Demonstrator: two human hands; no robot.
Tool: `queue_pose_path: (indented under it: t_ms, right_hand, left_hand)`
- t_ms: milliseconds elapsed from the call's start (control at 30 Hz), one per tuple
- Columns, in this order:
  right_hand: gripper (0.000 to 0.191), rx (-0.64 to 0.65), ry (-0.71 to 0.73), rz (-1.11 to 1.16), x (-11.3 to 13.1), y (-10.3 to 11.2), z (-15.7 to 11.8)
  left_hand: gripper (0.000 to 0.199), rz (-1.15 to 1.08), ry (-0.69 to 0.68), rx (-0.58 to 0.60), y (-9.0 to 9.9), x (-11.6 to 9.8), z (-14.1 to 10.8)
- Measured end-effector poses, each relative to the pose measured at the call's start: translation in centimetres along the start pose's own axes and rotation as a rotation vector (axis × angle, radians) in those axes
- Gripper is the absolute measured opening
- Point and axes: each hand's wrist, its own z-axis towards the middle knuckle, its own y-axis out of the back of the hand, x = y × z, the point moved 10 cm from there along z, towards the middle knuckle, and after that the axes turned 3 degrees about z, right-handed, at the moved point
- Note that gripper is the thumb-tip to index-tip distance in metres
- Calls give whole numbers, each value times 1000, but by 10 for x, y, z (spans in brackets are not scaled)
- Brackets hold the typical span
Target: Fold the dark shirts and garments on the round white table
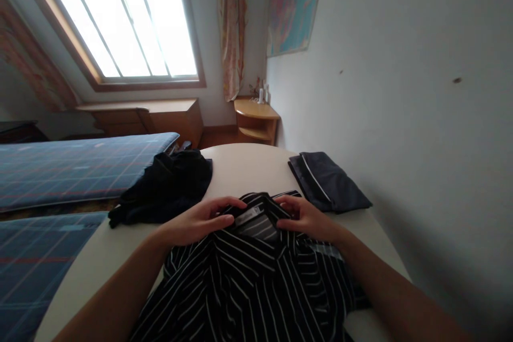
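Note:
A black shirt with white stripes (248, 272) lies spread on the pale round-ended table (244, 168), its collar at the far side. My left hand (204, 218) pinches the collar's left side between thumb and fingers. On the collar's right side, my right hand (302, 216) has its fingers curled round the cloth. Between the hands a light label (248, 215) shows inside the neck. The lower part of the shirt runs out of the bottom of the view.
A crumpled dark garment (168, 184) lies at the table's left edge, a folded dark grey garment (328, 179) at its right. Beds with blue plaid covers (80, 171) stand left. The white wall (420, 117) rises close on the right. A wooden corner shelf (256, 109) stands beyond.

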Motion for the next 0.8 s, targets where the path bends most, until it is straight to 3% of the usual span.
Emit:
queue_pose_path:
  t_ms: [133,233,300,433,567,700,800]
  right_hand:
    - [52,-476,60,61,-4,58,0]
    - [56,-592,48,82,-13,77,-1]
    - [60,-527,17,45,-16,73,2]
    - [66,-252,-10,-203,-11,47,4]
    - [63,-56,-63,-360,-12,29,-1]
    - [63,103,-128,-230,-16,14,-6]
    - [62,148,-139,-84,-14,5,-6]
  left_hand:
    - [91,97,52,125,-15,8,-4]
    - [107,354,137,121,-18,21,-4]
    - [101,470,156,106,-18,25,-2]
    - [83,523,145,139,-23,29,1]
    - [48,550,204,267,-34,36,0]
    - [24,523,235,338,-38,35,-5]
    - [25,430,168,217,-23,18,-4]
